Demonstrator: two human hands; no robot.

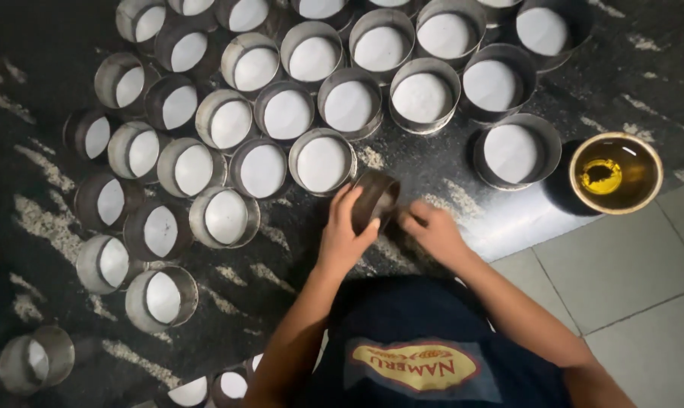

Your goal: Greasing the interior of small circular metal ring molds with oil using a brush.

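Left hand (pixel 343 236) wrapped around a small round metal tin (pixel 375 200), fingers curled over its wall, tin tipped on its side with the open mouth turned toward the right. Right hand (pixel 432 229) just beside that mouth, fingertips pinched together at the rim or just inside it; whether anything sits between those fingertips, cannot tell. Tin lifted a little above the dark floor (pixel 24 45), in front of the knees.

Beyond the hands, dozens of like tins (pixel 323 162) standing upright on the floor in loose rows, touching or nearly touching, each showing a white round disc at the bottom. Held tin dark inside from this angle, no white disc visible in it.

To the right, a brass-coloured bowl (pixel 616 172) of yellow oil, set near the edge where dark floor meets pale tiles (pixel 629 279). A few more tins (pixel 36 361) at the lower left and lower edge, apart from the main group, also white inside.

By the look of it, most of the batch already lined and set down, one tin in hand being worked on. How many remain outside the view, impossible to say.
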